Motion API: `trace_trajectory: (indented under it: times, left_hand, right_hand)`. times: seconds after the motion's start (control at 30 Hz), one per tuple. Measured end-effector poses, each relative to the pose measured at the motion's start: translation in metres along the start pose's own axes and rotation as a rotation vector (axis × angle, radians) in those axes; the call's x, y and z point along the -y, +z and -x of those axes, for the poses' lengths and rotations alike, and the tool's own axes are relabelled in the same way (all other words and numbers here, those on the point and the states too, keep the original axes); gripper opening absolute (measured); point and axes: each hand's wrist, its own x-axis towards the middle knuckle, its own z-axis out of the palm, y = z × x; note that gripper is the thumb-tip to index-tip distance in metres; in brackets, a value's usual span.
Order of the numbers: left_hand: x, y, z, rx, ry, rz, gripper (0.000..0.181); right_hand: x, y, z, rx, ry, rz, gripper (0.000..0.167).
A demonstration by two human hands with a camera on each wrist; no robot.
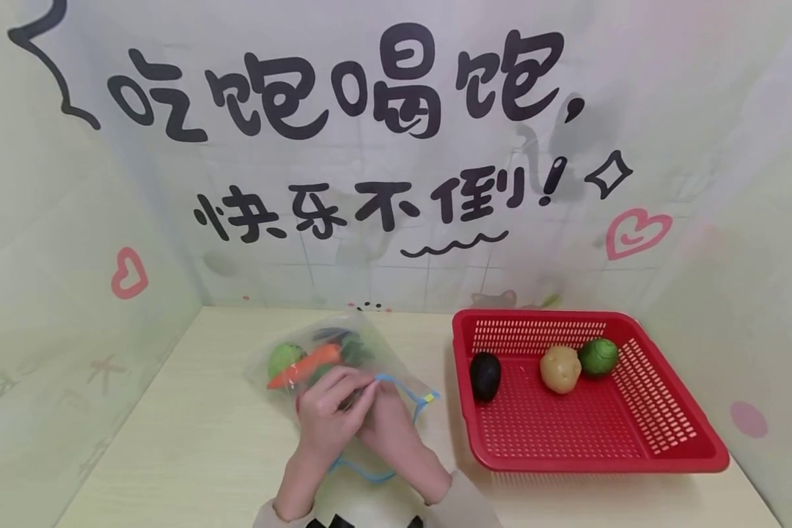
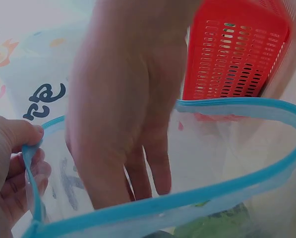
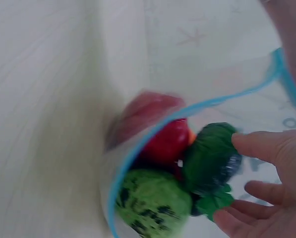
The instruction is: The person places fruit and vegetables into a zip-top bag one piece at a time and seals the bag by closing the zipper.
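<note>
My left hand (image 1: 330, 414) pinches the blue rim of a clear zip bag (image 1: 392, 348); in the left wrist view its thumb and fingers (image 2: 26, 131) hold that rim at the left. My right hand (image 1: 396, 429) reaches through the bag's mouth with fingers apart. The right wrist view shows its thumb touching a dark green round vegetable (image 3: 212, 158). Around that vegetable in the bag lie a light green mottled ball-shaped vegetable (image 3: 155, 203), a shiny red item (image 3: 167, 141) and a leafy green piece (image 3: 214, 199). A carrot (image 1: 306, 365) shows through the plastic.
A red mesh basket (image 1: 594, 463) stands at the right of the pale table (image 1: 171, 433). It holds a black oval item (image 1: 485, 376), a potato (image 1: 559, 369) and a green round vegetable (image 1: 598, 357). Printed sheets (image 1: 343, 161) wall the table at the back and sides.
</note>
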Motion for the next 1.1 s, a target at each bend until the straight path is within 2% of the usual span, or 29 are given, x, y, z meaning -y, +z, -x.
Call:
trace_trajectory:
  times: [0.07, 0.13, 0.2, 0.33, 0.4, 0.6, 0.87, 0.97, 1.1]
  left_hand:
    - [0.0, 0.0, 0.001, 0.001, -0.004, 0.013, 0.025]
    - [0.001, 0.0, 0.001, 0.003, -0.006, 0.018, 0.026]
    - [0.001, 0.0, 0.001, 0.004, -0.007, 0.012, 0.026]
    - [0.002, -0.001, 0.0, 0.005, -0.015, 0.001, 0.027]
    - [0.002, -0.001, 0.0, 0.004, -0.018, -0.007, 0.028]
    - [0.002, 0.0, 0.0, 0.003, -0.024, 0.003, 0.027]
    - [0.001, 0.001, 0.001, 0.001, -0.027, 0.013, 0.027]
    - [0.001, 0.0, 0.001, -0.002, -0.026, 0.013, 0.027]
    - [0.002, 0.0, 0.001, -0.002, -0.029, 0.015, 0.028]
  right_hand:
    - [-0.002, -0.012, 0.007, 0.001, -0.076, -0.029, 0.034]
    - [-0.004, -0.027, 0.014, 0.017, -0.116, -0.101, 0.041]
    - [-0.007, -0.043, 0.019, 0.062, -0.153, -0.16, 0.039]
    - [-0.015, -0.076, 0.028, 0.16, -0.145, -0.245, 0.027]
    - [-0.021, -0.09, 0.03, 0.171, -0.135, -0.228, 0.026]
    - [-0.043, -0.129, 0.031, 0.123, 0.059, -0.117, 0.028]
    - [-0.09, -0.187, 0.016, -0.017, 0.268, 0.087, 0.03]
    - [-0.108, -0.205, 0.011, -0.027, 0.339, 0.155, 0.034]
    - [-0.131, -0.223, 0.006, -0.005, 0.408, 0.192, 0.036]
